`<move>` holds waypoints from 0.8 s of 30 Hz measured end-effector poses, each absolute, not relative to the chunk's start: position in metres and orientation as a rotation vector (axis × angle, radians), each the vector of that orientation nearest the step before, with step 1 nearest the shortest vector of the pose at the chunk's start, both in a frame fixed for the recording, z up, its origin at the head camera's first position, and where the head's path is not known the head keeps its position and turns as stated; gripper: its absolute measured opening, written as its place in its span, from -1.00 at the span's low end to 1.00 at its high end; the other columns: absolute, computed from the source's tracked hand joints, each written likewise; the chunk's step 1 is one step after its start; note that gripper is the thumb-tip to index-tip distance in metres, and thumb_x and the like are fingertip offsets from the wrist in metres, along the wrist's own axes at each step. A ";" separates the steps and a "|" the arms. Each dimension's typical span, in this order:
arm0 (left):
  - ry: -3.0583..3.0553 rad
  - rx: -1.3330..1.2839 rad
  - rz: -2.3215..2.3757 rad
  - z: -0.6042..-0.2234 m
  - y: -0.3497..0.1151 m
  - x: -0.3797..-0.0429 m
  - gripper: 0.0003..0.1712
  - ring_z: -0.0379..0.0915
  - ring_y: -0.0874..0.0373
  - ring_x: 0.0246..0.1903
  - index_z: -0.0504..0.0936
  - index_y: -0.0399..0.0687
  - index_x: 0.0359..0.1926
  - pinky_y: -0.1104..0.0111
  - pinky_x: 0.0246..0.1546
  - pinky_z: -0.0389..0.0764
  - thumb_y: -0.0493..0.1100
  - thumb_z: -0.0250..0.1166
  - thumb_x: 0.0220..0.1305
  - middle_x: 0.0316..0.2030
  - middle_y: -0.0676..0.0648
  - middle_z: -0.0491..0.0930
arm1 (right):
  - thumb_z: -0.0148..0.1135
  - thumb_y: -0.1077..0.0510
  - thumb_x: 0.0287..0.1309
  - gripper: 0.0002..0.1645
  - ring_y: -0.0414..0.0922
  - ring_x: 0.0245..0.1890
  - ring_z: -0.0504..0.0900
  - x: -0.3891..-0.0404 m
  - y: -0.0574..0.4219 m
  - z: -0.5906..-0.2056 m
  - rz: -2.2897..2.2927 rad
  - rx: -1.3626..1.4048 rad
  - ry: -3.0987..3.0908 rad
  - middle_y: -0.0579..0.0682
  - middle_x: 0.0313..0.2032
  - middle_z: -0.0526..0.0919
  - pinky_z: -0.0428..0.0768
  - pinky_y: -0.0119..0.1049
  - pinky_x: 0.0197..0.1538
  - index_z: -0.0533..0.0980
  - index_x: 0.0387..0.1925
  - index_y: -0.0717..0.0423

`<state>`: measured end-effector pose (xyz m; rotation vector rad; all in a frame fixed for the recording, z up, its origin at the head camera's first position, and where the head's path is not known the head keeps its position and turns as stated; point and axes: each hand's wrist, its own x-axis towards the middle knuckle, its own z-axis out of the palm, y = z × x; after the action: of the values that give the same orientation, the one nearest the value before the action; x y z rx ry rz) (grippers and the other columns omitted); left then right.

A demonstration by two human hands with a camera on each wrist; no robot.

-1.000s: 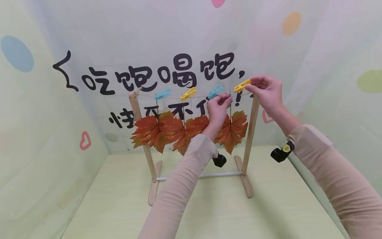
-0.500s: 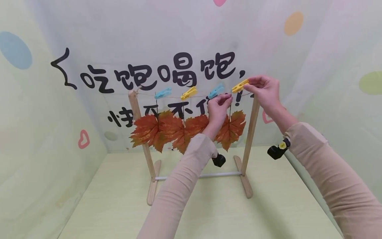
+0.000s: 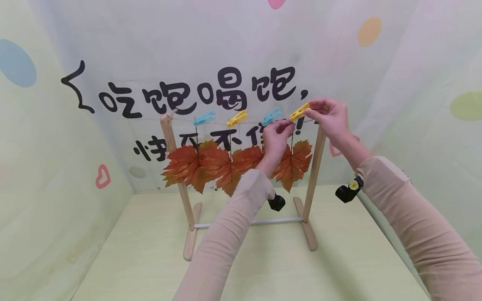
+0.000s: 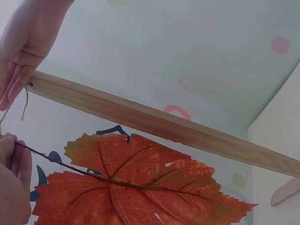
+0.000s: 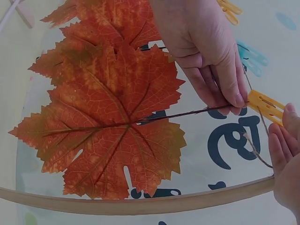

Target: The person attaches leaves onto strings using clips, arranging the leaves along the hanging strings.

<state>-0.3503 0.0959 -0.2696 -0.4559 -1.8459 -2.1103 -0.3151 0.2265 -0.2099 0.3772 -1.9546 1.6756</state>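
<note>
My left hand [image 3: 276,140] pinches the dark stem [image 5: 187,113] of the rightmost orange-red artificial leaf [image 3: 291,167], near the stem's top. Thumb and fingers of my right hand [image 3: 333,121] grip the rear end of a yellow clothespin [image 3: 299,112]. In the right wrist view the clothespin's front end meets the stem's tip beside my left fingertips, at the twine [image 5: 248,79]. Whether it bites on both stem and twine cannot be told. In the left wrist view the leaf hangs from the stem, and the clothespin is almost wholly out of frame.
A wooden stand [image 3: 315,175] holds the twine between two posts. More leaves [image 3: 186,165] hang to the left under a blue clothespin [image 3: 204,118], another yellow clothespin [image 3: 237,118] and a second blue clothespin [image 3: 272,116]. The stand's feet [image 3: 309,236] rest on a pale table [image 3: 256,259].
My right hand has moved left and slightly down with the yellow clothespin, bringing its tip to the stem by my left fingertips. My left hand has stayed nearly still, pinching the stem.
</note>
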 end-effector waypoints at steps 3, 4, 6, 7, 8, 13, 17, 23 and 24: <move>-1.845 -0.447 -2.121 -0.269 0.096 -0.349 -0.77 0.56 0.23 -0.32 0.66 -0.24 -0.21 0.53 -0.30 0.57 -0.24 0.30 0.08 -0.26 -0.08 0.63 | 0.31 0.33 -0.05 -0.73 -0.31 -0.40 0.61 -0.315 0.227 -0.210 1.684 0.380 -1.968 -0.19 -0.44 0.65 0.54 -0.57 -0.26 0.55 -0.23 0.32; -1.841 -0.447 -2.125 -0.269 0.096 -0.349 -0.77 0.56 0.23 -0.32 0.66 -0.24 -0.21 0.52 -0.30 0.57 -0.25 0.30 0.08 -0.26 -0.08 0.63 | 0.31 0.33 -0.05 -0.72 -0.32 -0.39 0.61 -0.315 0.227 -0.210 1.686 0.382 -1.972 -0.19 -0.44 0.65 0.53 -0.58 -0.26 0.55 -0.21 0.33; -1.832 -0.447 -2.129 -0.269 0.095 -0.349 -0.77 0.56 0.23 -0.32 0.66 -0.25 -0.21 0.52 -0.29 0.57 -0.25 0.30 0.07 -0.26 -0.09 0.63 | 0.32 0.32 -0.05 -0.70 -0.33 -0.38 0.61 -0.315 0.227 -0.210 1.698 0.385 -1.975 -0.20 -0.43 0.65 0.53 -0.58 -0.27 0.55 -0.19 0.33; -1.829 -0.448 -2.130 -0.270 0.095 -0.349 -0.77 0.57 0.22 -0.32 0.66 -0.25 -0.21 0.51 -0.29 0.57 -0.25 0.30 0.07 -0.26 -0.09 0.63 | 0.32 0.32 -0.05 -0.69 -0.33 -0.38 0.61 -0.315 0.227 -0.210 1.698 0.386 -1.978 -0.20 -0.43 0.65 0.53 -0.58 -0.27 0.55 -0.18 0.33; -1.828 -0.449 -2.129 -0.270 0.095 -0.349 -0.77 0.57 0.22 -0.32 0.65 -0.26 -0.21 0.51 -0.29 0.57 -0.26 0.30 0.07 -0.26 -0.10 0.63 | 0.32 0.31 -0.04 -0.68 -0.33 -0.37 0.61 -0.314 0.226 -0.210 1.696 0.387 -1.981 -0.21 -0.42 0.65 0.53 -0.58 -0.26 0.54 -0.17 0.34; -1.828 -0.444 -2.108 -0.272 0.096 -0.352 -0.78 0.57 0.19 -0.32 0.66 -0.27 -0.22 0.48 -0.28 0.58 -0.26 0.31 0.07 -0.26 -0.12 0.63 | 0.31 0.28 -0.03 -0.61 -0.35 -0.36 0.61 -0.313 0.227 -0.210 1.663 0.369 -2.013 -0.23 -0.40 0.65 0.53 -0.58 -0.24 0.52 -0.11 0.36; -1.846 -0.440 -2.096 -0.272 0.095 -0.351 -0.77 0.57 0.20 -0.30 0.66 -0.25 -0.22 0.49 -0.27 0.57 -0.24 0.31 0.07 -0.25 -0.10 0.63 | 0.30 0.25 -0.02 -0.59 -0.35 -0.35 0.61 -0.311 0.227 -0.211 1.653 0.347 -2.031 -0.20 -0.36 0.65 0.53 -0.57 -0.22 0.51 -0.08 0.35; -1.888 -0.446 -2.047 -0.271 0.093 -0.349 -0.76 0.57 0.21 -0.30 0.66 -0.22 -0.19 0.52 -0.27 0.56 -0.23 0.30 0.08 -0.24 -0.08 0.63 | 0.31 0.21 -0.02 -0.58 -0.34 -0.33 0.62 -0.308 0.227 -0.210 1.629 0.325 -2.041 -0.15 -0.29 0.66 0.53 -0.57 -0.23 0.52 -0.08 0.32; -1.895 -0.450 -2.042 -0.271 0.092 -0.349 -0.76 0.57 0.22 -0.30 0.66 -0.22 -0.19 0.53 -0.27 0.56 -0.23 0.30 0.08 -0.25 -0.08 0.63 | 0.31 0.22 -0.02 -0.58 -0.34 -0.33 0.62 -0.308 0.228 -0.211 1.631 0.323 -2.033 -0.13 -0.29 0.66 0.53 -0.56 -0.23 0.53 -0.08 0.32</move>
<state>-0.3490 0.0922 -0.2712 -0.4499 -1.8954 -2.0416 -0.3077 0.2276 -0.2107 0.3225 -2.0326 1.6306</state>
